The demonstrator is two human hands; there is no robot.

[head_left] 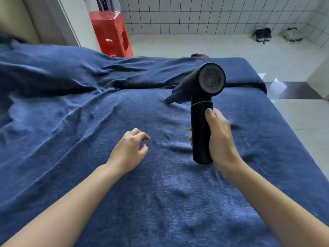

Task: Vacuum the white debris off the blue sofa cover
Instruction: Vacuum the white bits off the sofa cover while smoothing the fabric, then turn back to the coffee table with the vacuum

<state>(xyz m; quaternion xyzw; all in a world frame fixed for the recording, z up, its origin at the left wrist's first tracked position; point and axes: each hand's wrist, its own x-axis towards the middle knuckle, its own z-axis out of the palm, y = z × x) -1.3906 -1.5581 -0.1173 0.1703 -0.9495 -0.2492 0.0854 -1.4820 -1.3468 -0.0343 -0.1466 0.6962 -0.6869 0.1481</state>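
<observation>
A wrinkled blue sofa cover (pixel 92 132) fills most of the view. My right hand (pixel 219 135) grips the handle of a black handheld vacuum (pixel 201 107), thumb near a button at the top of the handle. Its nozzle points down and left, with the tip touching the cover at centre right, and the round rear vent faces me. My left hand (pixel 130 150) hovers just above the cover at centre, fingers loosely curled and holding nothing. I can make out a tiny white speck near the bottom edge; no other white debris shows.
A red plastic stool (pixel 114 32) stands beyond the cover's far edge against a white tiled wall (pixel 195 15). Two pairs of shoes (pixel 262 34) lie on the pale floor at the far right. The cover's right edge drops to the floor.
</observation>
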